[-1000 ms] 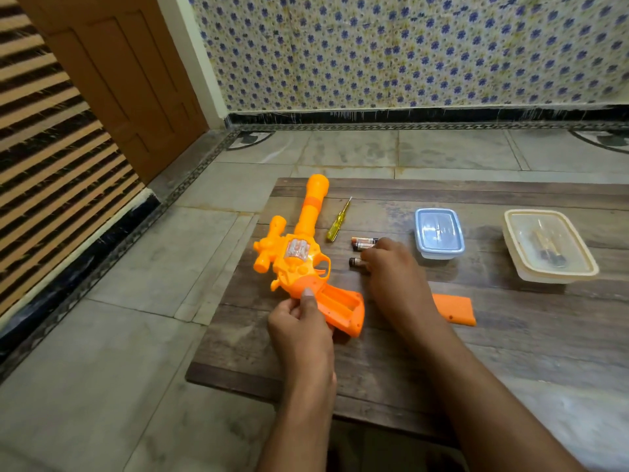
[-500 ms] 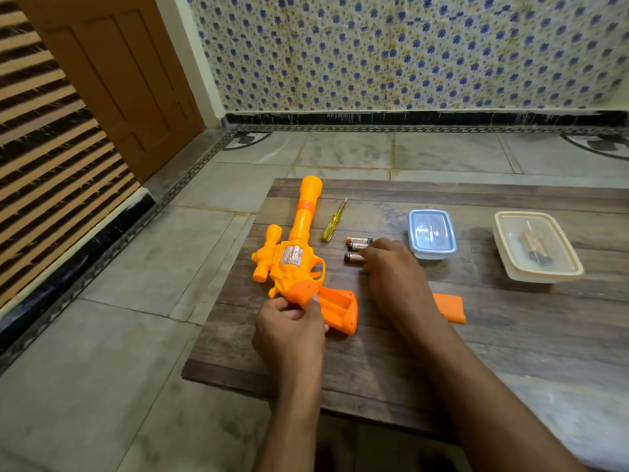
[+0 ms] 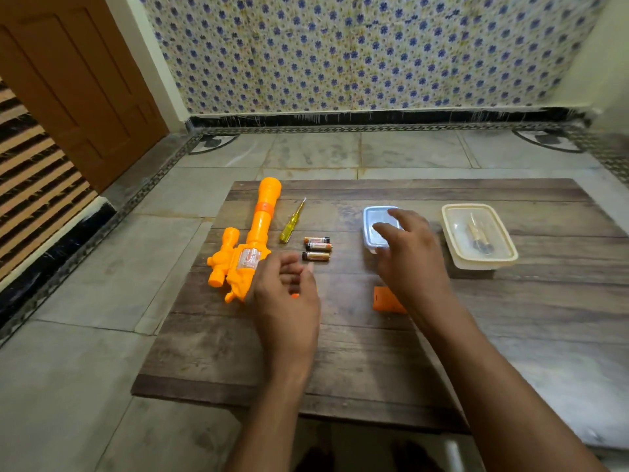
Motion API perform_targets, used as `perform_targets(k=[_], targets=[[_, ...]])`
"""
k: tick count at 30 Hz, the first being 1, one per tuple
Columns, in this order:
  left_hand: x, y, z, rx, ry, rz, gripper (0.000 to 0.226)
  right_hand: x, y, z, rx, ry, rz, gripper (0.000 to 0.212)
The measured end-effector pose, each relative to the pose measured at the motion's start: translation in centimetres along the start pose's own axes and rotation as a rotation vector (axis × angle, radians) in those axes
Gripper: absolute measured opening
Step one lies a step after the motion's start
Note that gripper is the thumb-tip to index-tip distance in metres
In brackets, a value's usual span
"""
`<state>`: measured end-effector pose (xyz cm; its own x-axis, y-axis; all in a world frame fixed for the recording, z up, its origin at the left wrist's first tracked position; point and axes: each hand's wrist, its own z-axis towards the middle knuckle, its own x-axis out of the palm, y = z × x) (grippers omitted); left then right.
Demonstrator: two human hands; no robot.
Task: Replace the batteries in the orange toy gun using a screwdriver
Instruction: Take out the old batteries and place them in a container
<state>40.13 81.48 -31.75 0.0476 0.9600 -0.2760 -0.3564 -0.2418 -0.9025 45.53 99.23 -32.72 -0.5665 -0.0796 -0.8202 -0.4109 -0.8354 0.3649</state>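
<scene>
The orange toy gun (image 3: 253, 238) lies on the wooden board (image 3: 340, 352), barrel pointing away. My left hand (image 3: 286, 294) hovers over its grip with loosely curled fingers and hides that part. A yellow screwdriver (image 3: 292, 221) lies just right of the barrel. Three batteries (image 3: 317, 248) lie side by side beyond my left hand. The orange battery cover (image 3: 384, 299) lies flat, partly under my right forearm. My right hand (image 3: 408, 253) reaches with spread fingers over a small blue-lidded box (image 3: 372, 218), holding nothing.
A cream lidded container (image 3: 478, 236) with several items inside stands at the board's right. Tiled floor surrounds the board, with a patterned wall behind and a wooden door (image 3: 78, 80) at the far left.
My right hand has left the batteries and moved right over the blue-lidded box. My left hand has let go of the gun's grip and lifted slightly.
</scene>
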Motion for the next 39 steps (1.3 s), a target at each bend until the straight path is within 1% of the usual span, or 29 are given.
perform_targets(k=[3,5,8,10,13,15,18,22,27,29,33,36,39], targets=[[1.8,0.1,0.4,0.077,0.105,-0.032,0.025,-0.5,-1.3,0.0,0.074,0.201,-0.038,0.041],[2.5,0.4,0.3,0.082,0.141,-0.069,0.021,-0.5,-1.7,-0.2,0.073,0.224,-0.042,0.041],[3.5,0.2,-0.1,0.058,0.147,-0.142,0.018,-0.3,-2.3,-0.5,0.053,0.153,-0.079,0.023],[4.4,-0.4,-0.5,0.057,0.139,-0.165,0.018,-0.3,-2.8,-0.7,0.001,0.113,-0.119,0.015],[5.3,-0.7,-1.1,0.080,0.193,-0.158,0.015,-0.9,-2.9,-1.3,-0.073,0.000,-0.119,0.018],[5.5,-0.3,-1.2,0.062,0.231,-0.152,0.014,-1.5,-2.7,-1.7,-0.053,-0.084,-0.065,0.018],[5.0,0.3,-0.8,-0.007,0.262,-0.211,0.019,-2.6,-2.3,-2.2,-0.021,-0.193,0.082,0.011],[5.0,-0.6,-0.6,-0.185,0.270,-0.363,0.016,-4.3,-1.3,-2.9,-0.087,-0.283,0.247,0.017],[5.5,-3.4,-0.9,-0.491,0.354,-0.642,0.024,-4.9,-0.1,-3.6,-0.172,-0.302,0.313,0.024],[5.5,-4.1,-0.9,-0.573,0.335,-0.729,0.025,-4.8,0.2,-3.5,-0.209,-0.316,0.351,0.026],[6.1,-5.3,0.1,-0.696,0.320,-0.772,0.025,-5.1,0.1,-3.0,-0.246,-0.346,0.408,0.026],[6.4,-5.7,0.7,-0.813,0.350,-0.819,0.042,-5.2,-0.2,-2.9,-0.275,-0.326,0.440,0.025],[6.6,-5.2,0.3,-0.824,0.331,-0.868,0.052,-5.1,-0.1,-3.3,-0.323,-0.258,0.475,0.020]])
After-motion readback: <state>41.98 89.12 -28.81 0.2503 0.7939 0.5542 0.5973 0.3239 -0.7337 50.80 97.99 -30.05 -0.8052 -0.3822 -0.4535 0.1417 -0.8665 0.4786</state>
